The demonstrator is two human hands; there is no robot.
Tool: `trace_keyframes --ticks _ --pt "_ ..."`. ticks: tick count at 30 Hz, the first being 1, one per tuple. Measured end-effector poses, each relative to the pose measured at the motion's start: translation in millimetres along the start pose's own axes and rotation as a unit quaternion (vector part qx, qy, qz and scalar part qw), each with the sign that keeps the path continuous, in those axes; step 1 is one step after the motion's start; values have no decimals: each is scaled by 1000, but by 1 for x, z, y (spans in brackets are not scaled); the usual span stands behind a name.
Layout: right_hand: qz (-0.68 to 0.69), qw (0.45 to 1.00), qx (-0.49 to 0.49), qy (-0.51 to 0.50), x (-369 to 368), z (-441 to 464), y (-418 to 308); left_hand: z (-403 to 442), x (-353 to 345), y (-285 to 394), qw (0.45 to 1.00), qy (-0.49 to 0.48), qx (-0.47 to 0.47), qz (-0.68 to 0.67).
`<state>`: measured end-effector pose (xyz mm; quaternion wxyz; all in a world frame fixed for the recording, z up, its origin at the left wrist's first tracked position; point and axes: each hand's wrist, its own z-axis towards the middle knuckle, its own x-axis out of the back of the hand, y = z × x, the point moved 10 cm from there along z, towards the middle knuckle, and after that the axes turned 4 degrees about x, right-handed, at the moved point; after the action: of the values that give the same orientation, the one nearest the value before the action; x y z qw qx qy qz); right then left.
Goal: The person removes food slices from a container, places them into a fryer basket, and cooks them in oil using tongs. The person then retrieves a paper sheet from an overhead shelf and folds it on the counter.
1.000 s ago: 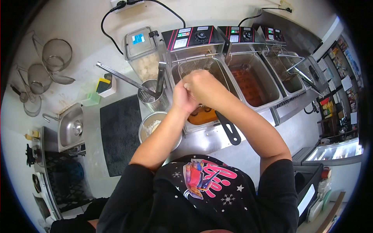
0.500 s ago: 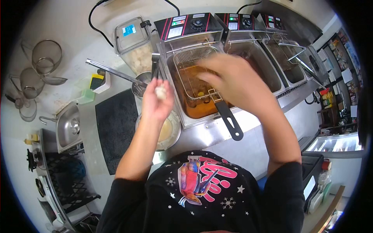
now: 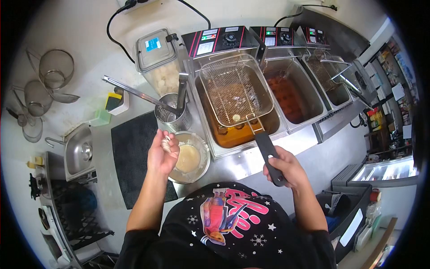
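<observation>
My left hand (image 3: 163, 154) is cupped palm up around several small pale pieces (image 3: 166, 143), beside a metal bowl (image 3: 205, 167) of cream-coloured batter (image 3: 187, 158). The fingers of my right hand (image 3: 285, 168) are wrapped round the black handle (image 3: 267, 150) of a wire fryer basket (image 3: 230, 92). The basket is raised over the left fryer (image 3: 214, 145), with brown oil (image 3: 235, 137) visible below it. One small pale round piece (image 3: 236, 117) lies at the basket's near end.
Tongs (image 3: 134, 92) stand in a perforated metal holder (image 3: 172, 117). Behind it is a lidded clear container (image 3: 156, 60) of pale pieces. A black mat (image 3: 134, 157) lies at the left, near a sink (image 3: 79, 151). More fryers (image 3: 293, 96) stand to the right.
My right hand has moved down from over the fryer and taken hold of the basket handle. The basket is now higher above the oil. My left hand has shifted left and down, beside the bowl.
</observation>
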<state>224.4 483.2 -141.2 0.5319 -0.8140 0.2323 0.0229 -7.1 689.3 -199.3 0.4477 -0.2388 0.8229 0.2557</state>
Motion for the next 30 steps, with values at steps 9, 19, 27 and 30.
trace_keyframes --ticks 9,19,27,30 --pt "28 999 21 -16 -14 -8 -44 -11 2 -9 997 -60 20 46" --pt "52 998 34 2 -11 -4 -53 -26 5 -7 996 -78 21 35" --pt "19 999 30 9 -12 7 -57 -27 -29 -19 975 -210 61 -35" --pt "30 999 34 1 -16 10 -64 -31 -52 -28 966 -244 71 -46"
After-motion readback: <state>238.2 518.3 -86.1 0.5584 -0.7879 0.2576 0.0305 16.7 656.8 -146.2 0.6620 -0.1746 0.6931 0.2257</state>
